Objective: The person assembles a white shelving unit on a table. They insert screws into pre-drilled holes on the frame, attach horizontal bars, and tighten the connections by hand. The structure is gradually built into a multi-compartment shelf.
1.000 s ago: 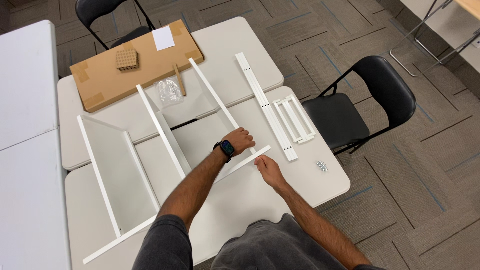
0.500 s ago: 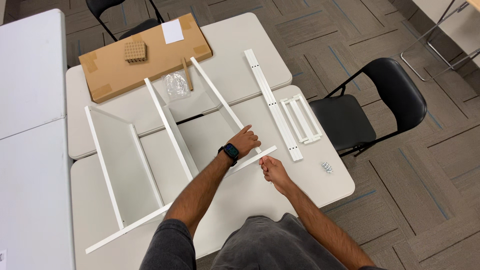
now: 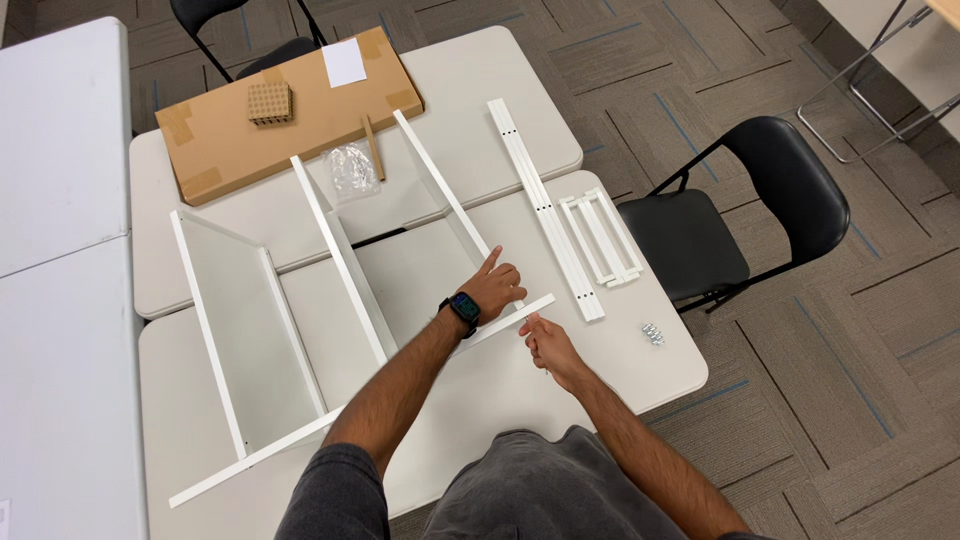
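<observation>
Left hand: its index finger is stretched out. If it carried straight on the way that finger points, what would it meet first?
The left hand points up and left along the slanted white rail. Going on, it would likely slide along that rail first; farther off lies the cardboard box. Depth is hard to judge.

Both hands, left hand (image 3: pixel 497 288) and right hand (image 3: pixel 549 345), touch a white rail (image 3: pixel 510 318).

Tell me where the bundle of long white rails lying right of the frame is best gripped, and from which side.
Probably at mid-length, coming from above with fingers across the narrow width. The long white rails lie flat on the white table, stacked side by side and running away from the person, so a middle grip should balance them. The side toward the black folding chair is crowded by the short white rails.
</observation>
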